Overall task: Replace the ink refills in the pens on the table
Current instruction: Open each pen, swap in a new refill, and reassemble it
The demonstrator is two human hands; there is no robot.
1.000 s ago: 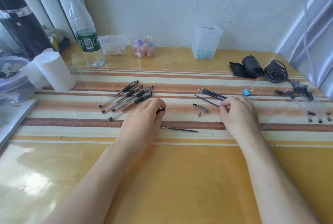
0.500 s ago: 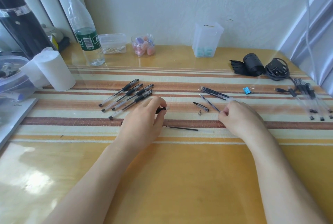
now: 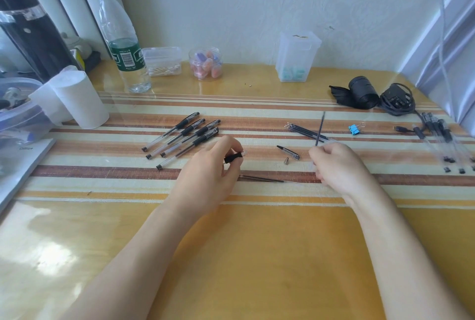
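L hand [image 3: 208, 173] pinches pen barrel [image 3: 233, 158] by its black grip. R hand [image 3: 339, 168] pinches fresh refill [image 3: 320, 126], now lifted off spare refills [image 3: 305, 130] & tilted up, prob. ready to insert. Old refill [image 3: 262, 179] lies on surface [image 3: 231, 255] btwn hands.

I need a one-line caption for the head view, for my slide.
Left hand grips a pen barrel; right hand holds a refill tilted up near the spare refills.

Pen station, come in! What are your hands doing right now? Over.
Left hand grips clear pen barrel with black rubber grip. Right hand pinches thin black ink refill, pointing up. Loose black refill lies between hands. Nothing in the way.
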